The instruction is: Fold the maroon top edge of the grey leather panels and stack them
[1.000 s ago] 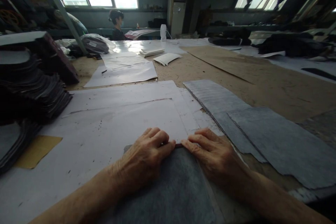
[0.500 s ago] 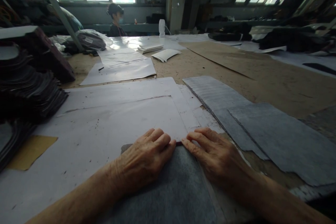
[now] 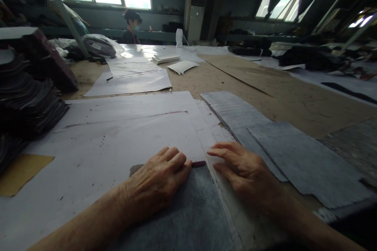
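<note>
A grey fabric-like sheet (image 3: 191, 208) lies in front of me, and a narrow dark reddish strip (image 3: 199, 164) shows along its far edge. My left hand (image 3: 166, 176) is closed over that edge, fingers together and thumb beside the strip; the exact grip under the fingers is hidden. My right hand (image 3: 243, 168) is apart from the sheet, just right of its far corner. Its thumb and fingers are spread and hold nothing. Under the sheet is a large white paper (image 3: 141, 129) with small dark specks.
Grey sheets (image 3: 306, 157) overlap at the right. A tall stack of dark pieces (image 3: 29, 94) stands at the left, near a tan scrap (image 3: 25, 172). Brown paper (image 3: 279, 82) and white pieces (image 3: 183, 66) lie farther back. A person (image 3: 131, 33) is beyond the table.
My right hand has let go of the sheet's far edge and moved slightly right, its fingers opening. My left hand stays on the edge. More of the reddish strip shows.
</note>
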The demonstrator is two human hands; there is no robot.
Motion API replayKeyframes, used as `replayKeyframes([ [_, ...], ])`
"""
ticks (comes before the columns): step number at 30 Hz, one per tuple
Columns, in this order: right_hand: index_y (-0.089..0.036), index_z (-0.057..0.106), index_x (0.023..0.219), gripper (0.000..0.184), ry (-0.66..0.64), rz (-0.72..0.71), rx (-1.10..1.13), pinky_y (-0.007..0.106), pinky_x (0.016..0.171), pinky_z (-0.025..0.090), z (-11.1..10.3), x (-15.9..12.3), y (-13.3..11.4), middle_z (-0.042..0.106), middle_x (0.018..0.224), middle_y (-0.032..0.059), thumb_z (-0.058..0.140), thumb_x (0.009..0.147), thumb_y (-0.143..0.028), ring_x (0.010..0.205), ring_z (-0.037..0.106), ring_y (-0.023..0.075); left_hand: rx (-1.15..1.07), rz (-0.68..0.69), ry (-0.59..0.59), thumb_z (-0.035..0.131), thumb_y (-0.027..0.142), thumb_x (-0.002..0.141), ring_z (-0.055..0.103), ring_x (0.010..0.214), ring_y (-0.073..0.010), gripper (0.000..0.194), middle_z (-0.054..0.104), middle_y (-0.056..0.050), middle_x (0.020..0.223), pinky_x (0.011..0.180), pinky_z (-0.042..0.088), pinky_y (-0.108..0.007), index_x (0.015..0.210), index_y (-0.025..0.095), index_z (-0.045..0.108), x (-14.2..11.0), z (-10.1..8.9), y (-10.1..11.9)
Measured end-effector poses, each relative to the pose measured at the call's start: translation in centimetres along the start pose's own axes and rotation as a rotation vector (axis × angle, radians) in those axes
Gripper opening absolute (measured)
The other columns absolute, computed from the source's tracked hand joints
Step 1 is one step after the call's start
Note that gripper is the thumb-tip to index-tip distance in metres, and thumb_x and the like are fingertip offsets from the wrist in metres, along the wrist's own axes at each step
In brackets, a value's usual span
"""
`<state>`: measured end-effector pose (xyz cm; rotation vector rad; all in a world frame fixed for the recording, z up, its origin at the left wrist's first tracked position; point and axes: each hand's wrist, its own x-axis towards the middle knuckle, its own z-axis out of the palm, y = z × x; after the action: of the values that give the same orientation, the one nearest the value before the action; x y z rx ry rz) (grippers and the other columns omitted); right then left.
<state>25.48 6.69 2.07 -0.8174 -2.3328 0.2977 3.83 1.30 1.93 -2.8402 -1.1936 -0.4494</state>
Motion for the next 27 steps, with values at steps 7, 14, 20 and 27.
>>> replayKeyframes([
  [7,-0.007,0.064,0.09,0.031,-0.074,-0.296,-0.212,0.039,0.071,0.046,1.6,0.1,-1.9,0.058,0.08,0.0111,0.034,0.083,-0.003,0.079,0.049,0.022,0.038,0.023,0.016,0.031,0.01,0.089,0.042,0.076,-0.0188,0.028,0.05,-0.008,0.085,0.069,0.046,-0.036,0.112,0.006,0.048,0.3,-0.1,0.2],
  [14,-0.007,0.063,0.091,0.032,-0.03,-0.294,-0.281,0.035,0.067,0.044,2.1,-0.6,-2.1,0.056,0.078,0.0097,0.031,0.086,-0.004,0.074,0.046,0.0204,-0.127,-0.005,0.085,0.037,0.003,0.084,0.044,0.08,-0.0167,0.034,0.051,-0.008,0.091,0.072,0.046,-0.032,0.115,0.011,0.048,-1.0,0.2,-1.1],
  [20,-0.004,0.062,0.096,0.033,-0.045,-0.376,-0.315,0.036,0.069,0.043,2.1,-0.1,-1.8,0.058,0.078,0.0093,0.032,0.083,-0.001,0.077,0.048,0.0213,-0.236,-0.023,0.146,0.037,-0.001,0.082,0.045,0.077,-0.0139,0.038,0.052,-0.006,0.087,0.066,0.045,-0.027,0.113,0.015,0.052,-3.5,-1.0,-2.5],
  [27,-0.005,0.058,0.111,0.036,-0.169,-0.424,-0.435,0.038,0.068,0.046,2.0,0.5,-2.6,0.06,0.084,0.0095,0.039,0.081,-0.001,0.076,0.051,0.0222,-0.16,-0.038,0.101,0.034,0.0,0.082,0.042,0.074,-0.015,0.035,0.05,-0.007,0.085,0.066,0.043,-0.03,0.107,0.013,0.055,-4.1,-1.5,-2.2],
])
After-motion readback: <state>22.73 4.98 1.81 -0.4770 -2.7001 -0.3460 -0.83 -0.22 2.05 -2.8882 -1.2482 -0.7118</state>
